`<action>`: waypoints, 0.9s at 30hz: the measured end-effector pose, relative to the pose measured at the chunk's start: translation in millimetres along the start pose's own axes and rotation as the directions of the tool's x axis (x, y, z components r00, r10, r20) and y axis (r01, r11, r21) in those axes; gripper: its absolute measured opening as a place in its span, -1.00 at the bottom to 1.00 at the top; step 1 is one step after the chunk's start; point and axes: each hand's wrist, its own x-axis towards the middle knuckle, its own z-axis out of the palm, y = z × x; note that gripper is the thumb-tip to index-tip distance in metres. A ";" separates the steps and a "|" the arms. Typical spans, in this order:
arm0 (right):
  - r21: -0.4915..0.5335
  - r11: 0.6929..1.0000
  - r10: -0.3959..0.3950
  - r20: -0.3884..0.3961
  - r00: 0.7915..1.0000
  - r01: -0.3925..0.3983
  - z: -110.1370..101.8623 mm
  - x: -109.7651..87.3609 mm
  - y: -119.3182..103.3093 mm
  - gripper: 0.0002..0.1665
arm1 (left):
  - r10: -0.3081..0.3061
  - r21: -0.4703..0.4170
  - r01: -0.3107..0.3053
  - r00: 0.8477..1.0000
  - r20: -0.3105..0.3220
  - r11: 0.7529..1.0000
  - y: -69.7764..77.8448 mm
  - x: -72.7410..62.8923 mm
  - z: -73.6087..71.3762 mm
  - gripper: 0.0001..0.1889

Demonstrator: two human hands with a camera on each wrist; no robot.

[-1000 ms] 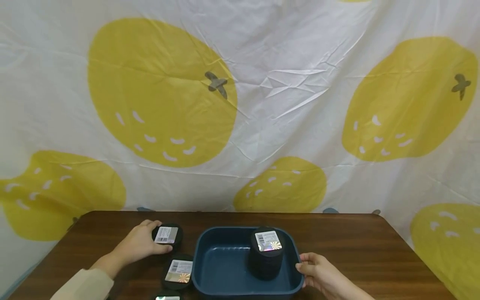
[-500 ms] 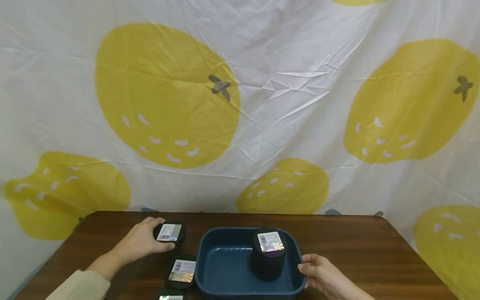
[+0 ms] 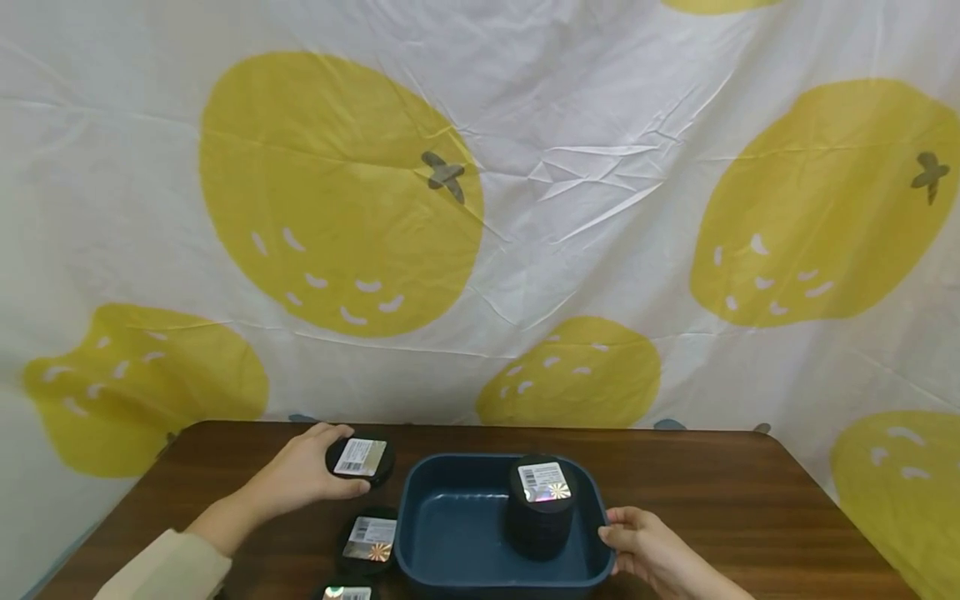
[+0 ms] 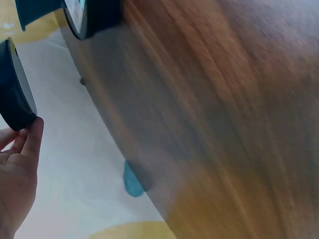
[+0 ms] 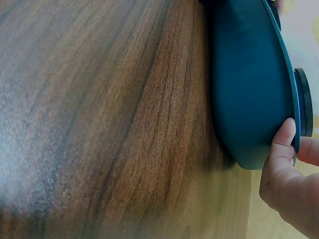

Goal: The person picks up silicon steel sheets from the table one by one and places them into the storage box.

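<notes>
My left hand [image 3: 303,471] grips a thick, round black disc [image 3: 362,459] by its side, thumb at the near edge and fingers at the far edge. A white and silver label covers part of its top. In the left wrist view the disc [image 4: 16,87] stands clear of the tabletop, its grey underside showing. My right hand [image 3: 652,546] pinches the right rim of a dark blue rectangular tray [image 3: 411,521]. The right wrist view shows the thumb outside the tray wall [image 5: 251,89] and fingers at the inner side. Inside the tray, toward the right, rises a stack of similar labelled discs [image 3: 542,508].
Two more labelled black discs sit left of the tray: one disc [image 3: 367,542] close against its wall, another disc [image 3: 347,592] cut off by the lower frame edge. The brown wooden table [image 3: 712,475] ends at a white curtain [image 3: 585,250] with yellow fruit prints.
My left hand has lifted the disc slightly and carried it right, toward the tray. The right hand keeps its hold on the rim. The head view has shifted a little.
</notes>
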 end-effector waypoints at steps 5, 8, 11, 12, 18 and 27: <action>-0.003 1.000 0.006 -0.007 1.000 -0.006 0.7 0.8 -0.6 -0.44 | 0.026 0.006 -0.026 1.000 0.012 1.000 12.1 3.2 -1.3 -0.11; 0.002 1.000 0.004 -0.005 1.000 -0.004 1.2 0.6 -0.7 -0.42 | 0.041 -0.001 -0.041 0.999 0.017 0.999 20.8 6.3 -2.0 -0.12; 0.003 1.000 -0.002 0.000 1.000 0.002 0.8 -0.1 -1.2 -0.42 | 0.066 -0.023 -0.066 0.997 0.027 0.998 29.6 9.9 -1.6 -0.15; 0.003 1.000 -0.003 -0.001 1.000 0.003 0.5 -0.3 -1.4 -0.41 | 0.066 -0.035 -0.065 0.997 0.034 0.997 32.4 11.0 -1.1 -0.15; 0.000 1.000 -0.017 0.003 1.000 0.017 -0.4 -1.1 0.1 -0.42 | 0.078 -0.089 -0.069 0.992 0.102 0.994 47.1 12.2 6.0 -0.16; 0.010 1.000 -0.022 0.003 1.000 0.022 0.1 0.0 0.9 -0.39 | 0.112 -0.128 -0.094 0.984 0.140 0.987 63.2 15.8 13.0 -0.14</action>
